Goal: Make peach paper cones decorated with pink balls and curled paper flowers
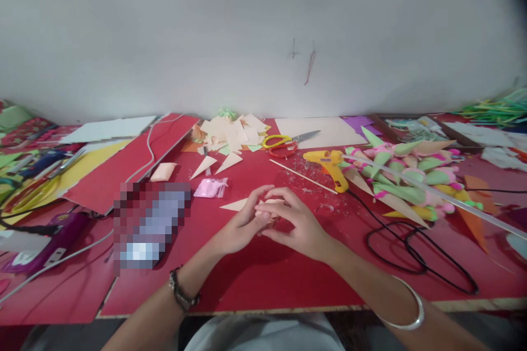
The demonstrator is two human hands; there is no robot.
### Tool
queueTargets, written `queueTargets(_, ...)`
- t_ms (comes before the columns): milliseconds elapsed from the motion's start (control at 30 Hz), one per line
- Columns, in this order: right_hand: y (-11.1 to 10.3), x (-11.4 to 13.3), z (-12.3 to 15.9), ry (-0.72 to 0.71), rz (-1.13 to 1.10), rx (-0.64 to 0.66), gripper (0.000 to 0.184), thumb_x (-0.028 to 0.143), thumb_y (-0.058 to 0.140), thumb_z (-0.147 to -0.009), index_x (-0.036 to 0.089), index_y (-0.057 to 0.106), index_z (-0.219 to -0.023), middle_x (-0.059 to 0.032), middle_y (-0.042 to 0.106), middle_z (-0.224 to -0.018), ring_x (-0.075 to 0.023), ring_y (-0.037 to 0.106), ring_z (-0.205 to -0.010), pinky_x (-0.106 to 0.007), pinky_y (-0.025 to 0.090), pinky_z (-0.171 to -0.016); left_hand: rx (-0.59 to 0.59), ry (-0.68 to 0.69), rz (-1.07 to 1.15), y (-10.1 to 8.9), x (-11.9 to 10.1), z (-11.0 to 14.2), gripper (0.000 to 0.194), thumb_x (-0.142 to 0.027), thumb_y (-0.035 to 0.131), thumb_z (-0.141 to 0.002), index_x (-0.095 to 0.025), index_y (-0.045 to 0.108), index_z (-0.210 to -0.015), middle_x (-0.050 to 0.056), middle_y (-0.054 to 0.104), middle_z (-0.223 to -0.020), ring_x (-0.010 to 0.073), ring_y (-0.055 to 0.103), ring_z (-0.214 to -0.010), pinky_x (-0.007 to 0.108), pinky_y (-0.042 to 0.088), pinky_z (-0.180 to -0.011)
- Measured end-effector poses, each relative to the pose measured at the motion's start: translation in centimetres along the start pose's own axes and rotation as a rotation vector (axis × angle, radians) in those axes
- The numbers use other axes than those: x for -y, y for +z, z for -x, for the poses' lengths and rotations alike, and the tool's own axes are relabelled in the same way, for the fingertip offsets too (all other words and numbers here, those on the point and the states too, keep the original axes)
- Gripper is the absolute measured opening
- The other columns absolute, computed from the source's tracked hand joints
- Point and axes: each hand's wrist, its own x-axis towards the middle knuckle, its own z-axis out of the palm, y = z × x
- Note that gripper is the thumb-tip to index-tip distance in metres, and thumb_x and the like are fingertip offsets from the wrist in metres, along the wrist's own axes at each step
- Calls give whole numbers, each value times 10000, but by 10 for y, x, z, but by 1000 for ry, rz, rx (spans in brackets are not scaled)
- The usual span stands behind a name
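Observation:
Both my hands meet at the middle of the red table (pixel 255 274). My left hand (pixel 242 225) and my right hand (pixel 294 219) have their fingers curled together round a small peach-coloured paper piece (pixel 269 207), which is mostly hidden between them. A pale paper triangle (pixel 234 205) lies flat just left of my left hand. Directly behind my hands rests a thin wooden stick (pixel 302 176).
A yellow glue gun (pixel 331 167) with a black cord (pixel 415 252) lies to the right, beside a pile of green and pink paper cones (pixel 405 175). Yellow-handled scissors (pixel 288 141), peach paper scraps (pixel 230 134) and a pink packet (pixel 211 187) lie behind. A white wall bounds the table's back.

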Motion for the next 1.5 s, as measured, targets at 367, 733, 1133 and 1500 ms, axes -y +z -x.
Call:
queueTargets(367, 0, 5, -3, -25, -58, -56, 289, 223, 628, -727, 229, 558, -1007, -47, 576, -927, -152, 550, -875, -268, 466, -750, 35, -128, 162, 0, -2, 4, 398, -347, 448, -810, -316, 388, -1202, 5, 526, -863, 96, 465, -573, 193, 367, -452)
queueTargets(733, 1, 1, 0, 50, 92, -207, 235, 188, 570, -757, 251, 573, -983, -56, 473, -990, -171, 537, -902, -302, 471, -751, -122, -18, 0, 2, -4, -7, 303, -369, 538, -772, -145, 527, -976, 54, 604, -901, 155, 567, -810, 254, 454, -709)
queueTargets(1133, -2, -2, -1, -28, 106, -101, 335, 205, 532, -794, 287, 517, -1118, -56, 509, -1096, -173, 508, -1033, -311, 438, -872, -174, -89, 88, -5, 4, -10, 323, -431, 594, -706, -122, 600, -798, 7, 605, -676, 108, 539, -617, 218, 441, -613)
queueTargets(1500, -4, -1, -2, 25, 72, -136, 239, 184, 551, -779, 226, 596, -1010, -79, 546, -1118, -165, 530, -1022, -285, 444, -868, -162, -139, 181, -5, 4, -9, 295, -389, 612, -705, -125, 592, -835, -5, 583, -681, 79, 535, -569, 189, 470, -536)
